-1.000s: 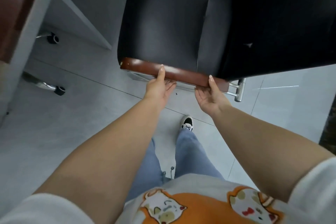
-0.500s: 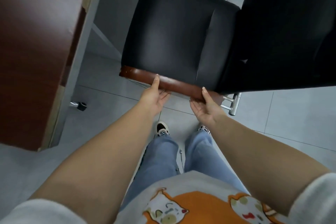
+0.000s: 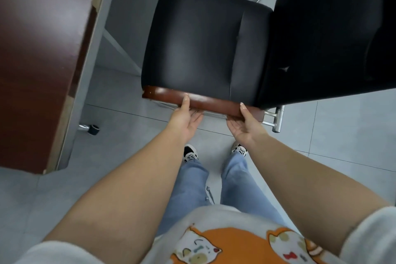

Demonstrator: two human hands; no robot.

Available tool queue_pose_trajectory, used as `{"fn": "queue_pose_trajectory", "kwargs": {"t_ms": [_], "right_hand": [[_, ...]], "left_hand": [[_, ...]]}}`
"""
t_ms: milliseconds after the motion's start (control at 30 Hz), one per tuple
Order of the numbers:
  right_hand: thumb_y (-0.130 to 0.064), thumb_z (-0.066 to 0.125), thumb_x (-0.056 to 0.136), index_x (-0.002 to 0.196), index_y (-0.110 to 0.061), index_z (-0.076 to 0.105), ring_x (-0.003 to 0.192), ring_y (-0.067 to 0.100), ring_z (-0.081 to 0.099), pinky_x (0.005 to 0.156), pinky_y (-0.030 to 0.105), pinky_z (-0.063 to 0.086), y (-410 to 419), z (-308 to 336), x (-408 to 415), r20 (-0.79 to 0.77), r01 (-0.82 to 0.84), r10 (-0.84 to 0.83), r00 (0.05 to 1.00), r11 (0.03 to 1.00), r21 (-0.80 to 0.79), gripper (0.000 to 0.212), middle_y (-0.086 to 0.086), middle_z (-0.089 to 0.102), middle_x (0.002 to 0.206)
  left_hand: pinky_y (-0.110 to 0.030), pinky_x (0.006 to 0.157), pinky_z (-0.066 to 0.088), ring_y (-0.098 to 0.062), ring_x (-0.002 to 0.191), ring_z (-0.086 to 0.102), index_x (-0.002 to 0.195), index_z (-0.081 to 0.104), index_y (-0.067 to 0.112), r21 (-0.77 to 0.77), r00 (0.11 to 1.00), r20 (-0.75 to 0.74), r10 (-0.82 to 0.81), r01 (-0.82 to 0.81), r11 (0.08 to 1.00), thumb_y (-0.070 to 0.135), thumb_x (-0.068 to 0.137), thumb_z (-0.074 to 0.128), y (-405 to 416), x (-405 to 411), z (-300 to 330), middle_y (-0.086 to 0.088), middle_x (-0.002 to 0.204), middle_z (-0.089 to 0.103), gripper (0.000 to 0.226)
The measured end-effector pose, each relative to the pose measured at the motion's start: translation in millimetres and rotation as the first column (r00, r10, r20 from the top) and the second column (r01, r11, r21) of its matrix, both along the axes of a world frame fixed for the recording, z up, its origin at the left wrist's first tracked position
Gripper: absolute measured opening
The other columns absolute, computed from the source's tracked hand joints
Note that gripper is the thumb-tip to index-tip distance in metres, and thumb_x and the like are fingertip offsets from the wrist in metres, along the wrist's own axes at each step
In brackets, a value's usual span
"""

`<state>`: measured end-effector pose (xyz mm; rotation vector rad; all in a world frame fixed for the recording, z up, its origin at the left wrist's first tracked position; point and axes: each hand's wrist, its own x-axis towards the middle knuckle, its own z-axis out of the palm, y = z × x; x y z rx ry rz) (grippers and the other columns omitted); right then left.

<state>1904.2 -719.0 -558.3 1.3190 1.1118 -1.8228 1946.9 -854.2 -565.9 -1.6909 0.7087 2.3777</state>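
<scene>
Where the chair stands: the black padded chair [image 3: 199, 45] is straight ahead of the person, over the grey tiled floor [image 3: 342, 135]. It sits in the gap between the brown table [image 3: 38, 49] on the left and a second black chair [image 3: 332, 38] that overlaps it on the right. Its legs are hidden under the padding.
Wooden rail: a glossy brown wooden rail [image 3: 212, 104] caps the near edge of the padding. It is the one hard, narrow part within reach, which I'd say is why it serves as the handle.
Left hand: the left hand [image 3: 185, 121] clasps the rail left of its middle, thumb laid over the top and fingers tucked underneath.
Right hand: the right hand [image 3: 246, 126] clasps the rail near its right end the same way, thumb on top and fingers curled below.
Spacing: the hands are set apart along the rail. To my eye that keeps the chair from swinging while it is steered.
Chrome frame: a chrome frame [image 3: 276, 120] pokes out below the rail's right end, just beside the right hand and untouched.
Table edge: it runs close along the chair's left side, so I judge there is little room to turn.
Caster: a small black caster [image 3: 93, 129] rests on the floor beside the table, apart from the chair.
Shoes: both shoes [image 3: 189, 154] are planted just behind the rail, squared to the chair. Whether that stance is for pushing or pulling I cannot tell.
</scene>
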Motion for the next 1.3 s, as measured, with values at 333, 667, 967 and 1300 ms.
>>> {"fn": "queue_pose_trajectory", "kwargs": {"t_ms": [333, 667, 967, 1300], "right_hand": [[-0.033, 0.058, 0.090, 0.124, -0.003, 0.047, 0.120, 0.025, 0.054, 0.086, 0.029, 0.045, 6, 17, -2, 0.025, -0.196, 0.194, 0.981, 0.979, 0.059, 0.047, 0.018, 0.053, 0.130], [-0.030, 0.056, 0.093, 0.087, -0.014, 0.057, 0.095, 0.019, 0.059, 0.088, 0.026, 0.048, 64, 70, 15, -0.110, -0.314, 0.324, 0.940, 0.944, 0.099, 0.017, 0.003, 0.061, 0.089], [-0.023, 0.056, 0.093, 0.086, -0.013, 0.060, 0.081, 0.015, 0.062, 0.083, 0.025, 0.051, 178, 102, 25, -0.281, -0.255, 0.249, 0.927, 0.967, 0.016, 0.013, 0.004, 0.062, 0.087], [-0.024, 0.057, 0.092, 0.086, -0.014, 0.058, 0.076, 0.013, 0.060, 0.082, 0.023, 0.049, 333, 137, 33, -0.431, -0.170, 0.161, 0.888, 0.985, 0.019, 0.011, 0.001, 0.062, 0.084]], "left_hand": [[-0.028, 0.093, 0.043, -0.023, 0.118, 0.054, 0.125, 0.047, 0.004, -0.048, 0.950, 0.014, -0.313, 0.313, 0.948, 0.037, 0.096, 0.043, 14, 14, 23, -0.013, 0.119, 0.060, 0.043], [-0.021, 0.064, 0.047, -0.011, 0.070, 0.061, 0.083, 0.057, 0.019, -0.330, 0.800, -0.007, -0.600, 0.564, 0.757, 0.027, 0.092, 0.056, 60, -2, 75, 0.000, 0.082, 0.066, 0.012], [-0.027, 0.082, 0.050, -0.017, 0.073, 0.063, 0.081, 0.057, 0.011, -0.401, 0.758, -0.058, -0.650, 0.579, 0.710, 0.021, 0.093, 0.055, 179, 6, 113, -0.004, 0.072, 0.066, 0.015], [-0.021, 0.063, 0.045, -0.010, 0.067, 0.059, 0.080, 0.054, 0.018, -0.581, 0.612, -0.031, -0.790, 0.632, 0.512, 0.024, 0.093, 0.052, 334, -6, 151, 0.002, 0.076, 0.064, 0.015]]}}
